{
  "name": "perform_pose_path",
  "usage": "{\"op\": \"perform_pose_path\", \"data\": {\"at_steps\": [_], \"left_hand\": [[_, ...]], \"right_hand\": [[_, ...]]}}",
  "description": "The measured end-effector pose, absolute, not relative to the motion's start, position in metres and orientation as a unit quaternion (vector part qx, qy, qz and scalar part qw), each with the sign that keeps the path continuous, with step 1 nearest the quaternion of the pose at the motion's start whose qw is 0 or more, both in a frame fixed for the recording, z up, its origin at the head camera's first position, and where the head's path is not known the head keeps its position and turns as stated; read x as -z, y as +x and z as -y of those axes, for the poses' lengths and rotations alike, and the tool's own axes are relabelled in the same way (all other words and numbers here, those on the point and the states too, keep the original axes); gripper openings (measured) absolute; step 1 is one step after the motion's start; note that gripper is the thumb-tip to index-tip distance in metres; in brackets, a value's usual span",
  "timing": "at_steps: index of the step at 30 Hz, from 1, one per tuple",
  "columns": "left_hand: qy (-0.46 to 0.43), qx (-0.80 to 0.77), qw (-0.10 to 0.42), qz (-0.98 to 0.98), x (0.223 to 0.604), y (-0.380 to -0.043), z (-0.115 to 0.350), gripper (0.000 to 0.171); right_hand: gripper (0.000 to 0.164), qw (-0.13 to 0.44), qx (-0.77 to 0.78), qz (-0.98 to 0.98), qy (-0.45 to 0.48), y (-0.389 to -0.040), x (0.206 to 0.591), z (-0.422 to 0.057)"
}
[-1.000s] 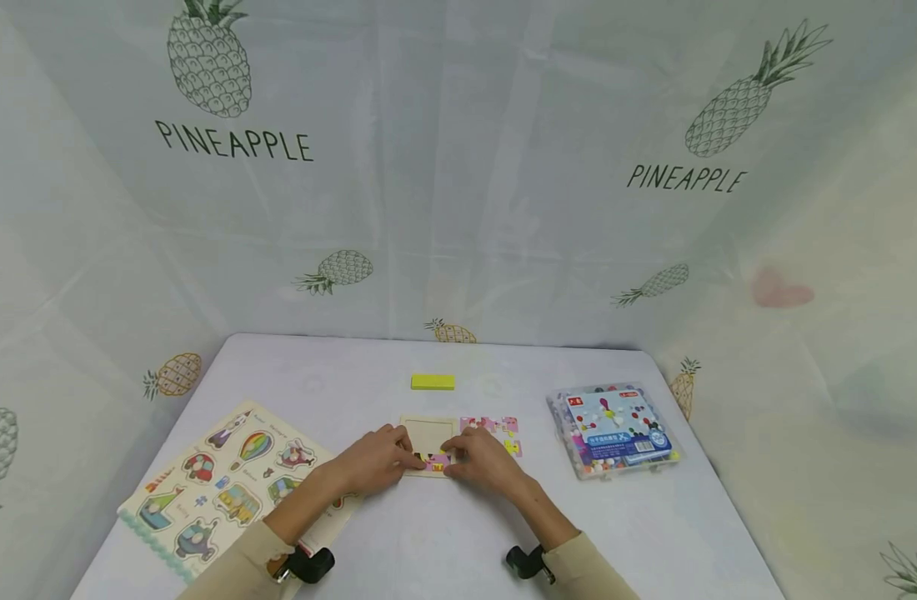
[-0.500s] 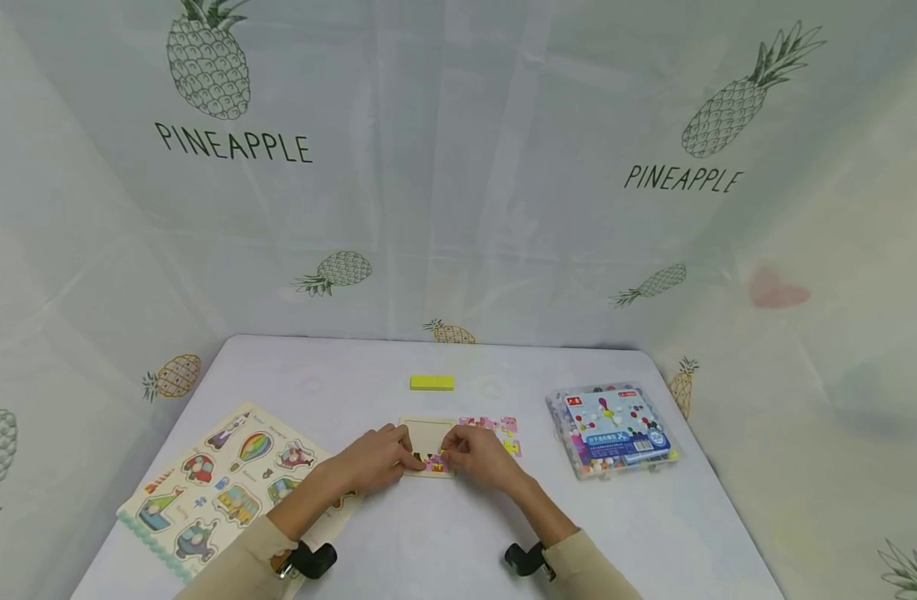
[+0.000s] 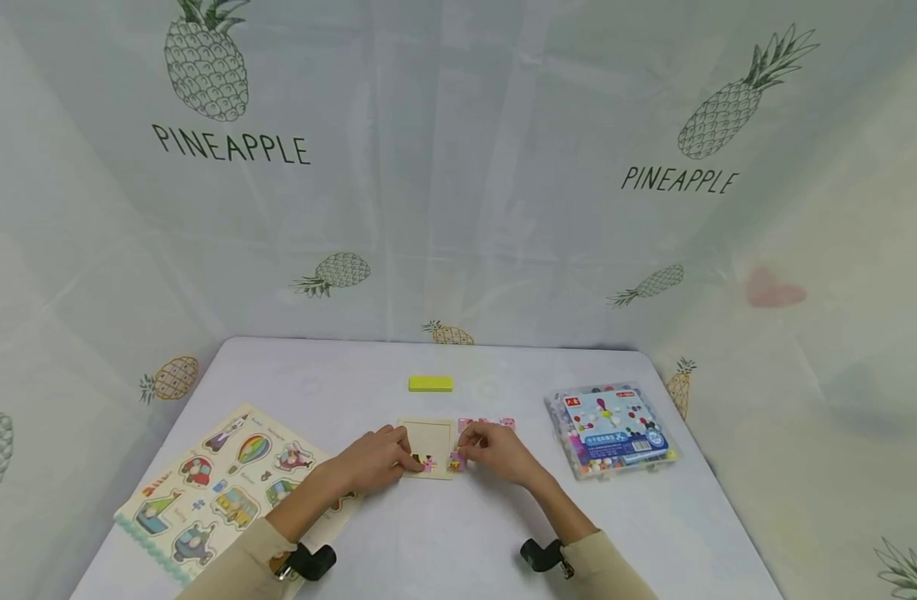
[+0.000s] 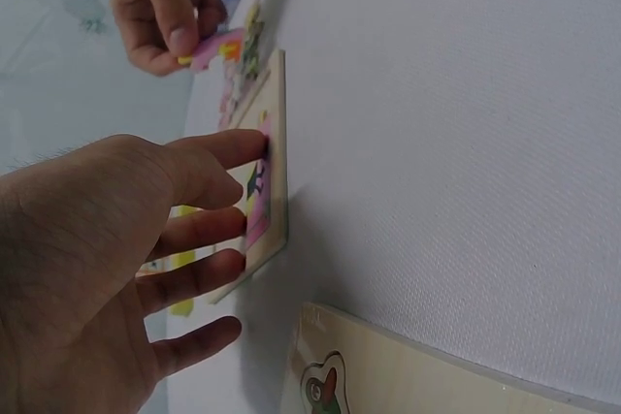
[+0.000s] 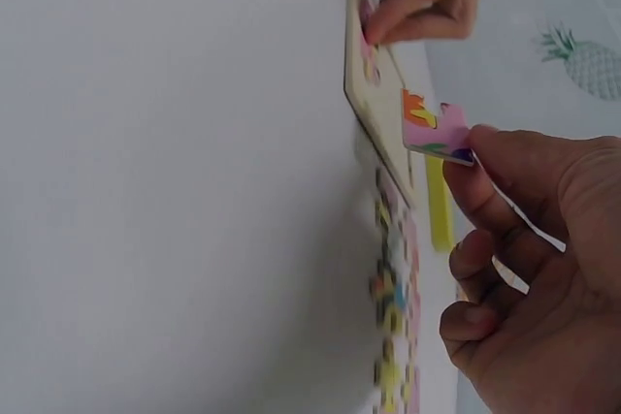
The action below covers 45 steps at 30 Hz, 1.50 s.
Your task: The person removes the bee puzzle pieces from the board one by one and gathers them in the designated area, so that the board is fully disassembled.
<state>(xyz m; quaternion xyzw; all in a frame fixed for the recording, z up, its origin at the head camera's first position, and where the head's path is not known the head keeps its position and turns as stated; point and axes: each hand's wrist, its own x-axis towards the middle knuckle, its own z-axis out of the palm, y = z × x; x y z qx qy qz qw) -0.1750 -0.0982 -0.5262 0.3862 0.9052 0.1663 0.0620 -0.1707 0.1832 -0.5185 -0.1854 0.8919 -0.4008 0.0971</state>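
My right hand (image 3: 499, 452) pinches a pink jigsaw puzzle piece (image 5: 435, 133) between thumb and index finger. In the right wrist view the piece is held up off the table, close beside the wooden puzzle tray (image 3: 430, 436). My left hand (image 3: 376, 460) rests its fingertips at the tray's near left corner, touching another pink puzzle piece (image 4: 258, 215) that lies inside the frame. Its fingers are spread and fairly straight in the left wrist view. More loose puzzle pieces (image 5: 390, 288) lie right of the tray, partly hidden behind my right hand in the head view.
A large wooden picture board (image 3: 233, 492) lies at the left, under my left forearm. Behind the tray is a yellow block (image 3: 430, 383). At the right sits a clear plastic box (image 3: 616, 429) with a blue label. A pineapple-print curtain (image 3: 458, 167) hangs behind the table.
My right hand has lifted the pink puzzle piece out of the tray's near right part and drawn it to the right. My left hand stays in place at the near left corner.
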Motion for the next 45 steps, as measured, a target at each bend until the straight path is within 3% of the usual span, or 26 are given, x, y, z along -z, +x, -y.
{"op": "perform_pose_path", "data": {"at_steps": [15, 32, 45], "left_hand": [[0.383, -0.19, 0.07, -0.901, 0.526, -0.175, 0.1, 0.032], [0.381, -0.169, 0.049, -0.908, 0.524, -0.174, 0.099, 0.027], [0.393, -0.161, 0.025, -0.905, 0.529, -0.177, 0.102, 0.018]], "right_hand": [[0.006, 0.135, 0.362, -0.909, -0.158, -0.155, 0.524, -0.259], [0.007, 0.077, 0.309, -0.937, -0.142, -0.155, 0.53, -0.264], [0.009, 0.068, 0.283, -0.949, -0.119, -0.156, 0.531, -0.261]]}}
